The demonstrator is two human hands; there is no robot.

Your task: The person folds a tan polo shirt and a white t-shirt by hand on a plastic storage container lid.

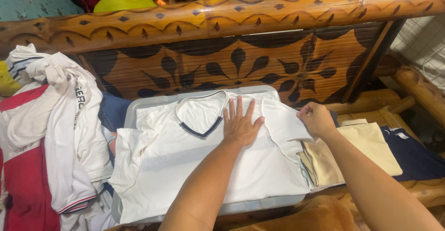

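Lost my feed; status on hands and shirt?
Left hand flat on white shirt. Right hand pinching its sleeve. Folded clothes alongside, clear.

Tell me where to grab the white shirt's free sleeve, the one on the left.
Pinch the white shirt by the hem of its spread sleeve, coming from the left. That sleeve lies flat and loose past the bin lid, with its edge open towards the clothes pile.
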